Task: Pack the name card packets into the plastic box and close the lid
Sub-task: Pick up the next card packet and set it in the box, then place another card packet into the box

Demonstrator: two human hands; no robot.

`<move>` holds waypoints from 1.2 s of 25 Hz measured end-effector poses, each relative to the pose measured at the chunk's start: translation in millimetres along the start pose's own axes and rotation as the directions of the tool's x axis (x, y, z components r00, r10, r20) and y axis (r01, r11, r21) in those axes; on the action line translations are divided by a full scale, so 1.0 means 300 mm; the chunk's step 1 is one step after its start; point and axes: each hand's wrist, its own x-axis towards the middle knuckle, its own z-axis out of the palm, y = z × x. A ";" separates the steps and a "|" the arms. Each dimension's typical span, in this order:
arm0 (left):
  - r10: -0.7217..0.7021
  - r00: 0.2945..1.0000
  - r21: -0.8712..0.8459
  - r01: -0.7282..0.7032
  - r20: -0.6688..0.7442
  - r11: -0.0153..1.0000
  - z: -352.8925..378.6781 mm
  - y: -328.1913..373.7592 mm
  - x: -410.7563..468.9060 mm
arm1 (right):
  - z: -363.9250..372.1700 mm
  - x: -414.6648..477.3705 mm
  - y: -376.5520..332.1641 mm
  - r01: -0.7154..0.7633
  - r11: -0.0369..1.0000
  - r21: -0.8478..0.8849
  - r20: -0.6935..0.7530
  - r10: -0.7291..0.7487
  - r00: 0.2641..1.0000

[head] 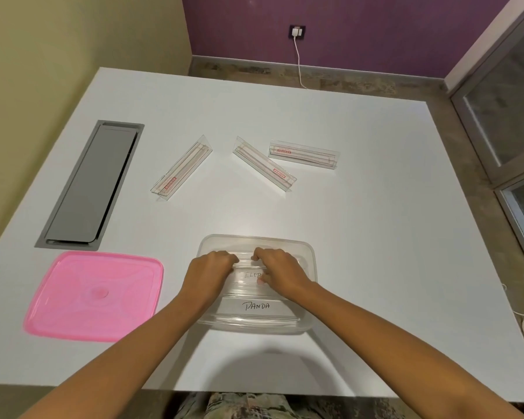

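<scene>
1. Both bare forearms reach forward into the plastic box (312, 297). The left hand (214, 267) and right hand (280, 267) sit knuckles-up, fingers curled down around the packet marked ELEP (248, 275) inside it.
2. There are five packets. The packet marked PANDA (257, 306) lies at the box's near side. Beyond the box lie the left packet (182, 167), middle packet (263, 164) and right packet (303, 154).
3. One glossy pink lid (94, 294), a rounded square, lies left of the box. The packets are clear, long and triangular.

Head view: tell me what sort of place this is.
Probably an office meeting room: a large white table with a grey cable hatch set into it, a wall socket with a charger plugged in, and metal-framed glass panels at right.
</scene>
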 end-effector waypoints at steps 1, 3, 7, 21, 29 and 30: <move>-0.016 0.999 0.029 0.015 0.034 0.999 0.009 0.001 0.008 | 0.017 0.007 0.003 0.006 1.000 -0.016 0.007 -0.006 1.000; -0.044 0.995 0.057 0.039 0.086 0.998 0.018 0.007 0.022 | 0.044 0.014 0.008 0.020 0.999 -0.039 0.015 -0.019 1.000; -0.037 0.997 0.021 0.035 0.063 0.999 0.034 0.004 0.022 | 0.056 0.011 0.014 0.037 0.998 -0.047 -0.017 -0.038 0.999; -0.250 0.939 -0.488 0.108 -0.235 0.866 -0.131 -0.019 0.144 | -0.230 0.167 0.062 0.141 0.987 0.073 -0.533 -0.081 0.842; -0.268 0.930 -0.471 0.124 -0.253 0.873 -0.149 -0.089 0.320 | -0.316 0.591 0.202 -0.250 0.968 0.025 -0.409 0.238 0.881; -0.262 0.934 -0.458 0.127 -0.245 0.880 -0.146 -0.091 0.334 | -0.316 0.618 0.214 -0.270 0.962 0.035 -0.393 0.262 0.881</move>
